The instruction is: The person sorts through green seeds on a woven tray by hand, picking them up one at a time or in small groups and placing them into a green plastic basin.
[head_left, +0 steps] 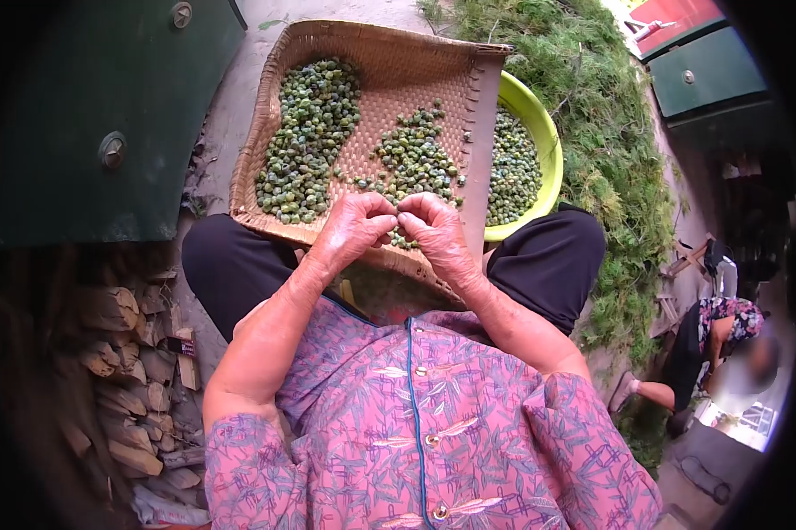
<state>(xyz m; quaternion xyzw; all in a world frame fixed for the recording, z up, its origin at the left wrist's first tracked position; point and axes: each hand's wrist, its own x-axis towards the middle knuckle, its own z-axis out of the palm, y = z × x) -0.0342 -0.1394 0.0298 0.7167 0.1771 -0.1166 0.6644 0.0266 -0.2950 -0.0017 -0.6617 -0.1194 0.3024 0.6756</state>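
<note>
My left hand (355,231) and my right hand (437,233) meet fingertip to fingertip over the near edge of a woven winnowing basket (398,71). Both are closed in a pinch, and whatever lies between the fingertips is too small or hidden to name. In the basket, a large heap of small round green fruits (308,132) lies along the left side. A smaller heap of the same fruits (413,157) sits just beyond my fingers. Under the basket's right edge stands a yellow-green basin (550,150) holding more green fruits (513,168).
Cut green branches (610,168) cover the ground to the right. Split firewood (133,371) is stacked at the lower left, below a dark green panel (71,115). Another person (716,340) bends over at the far right. My knees flank the basket.
</note>
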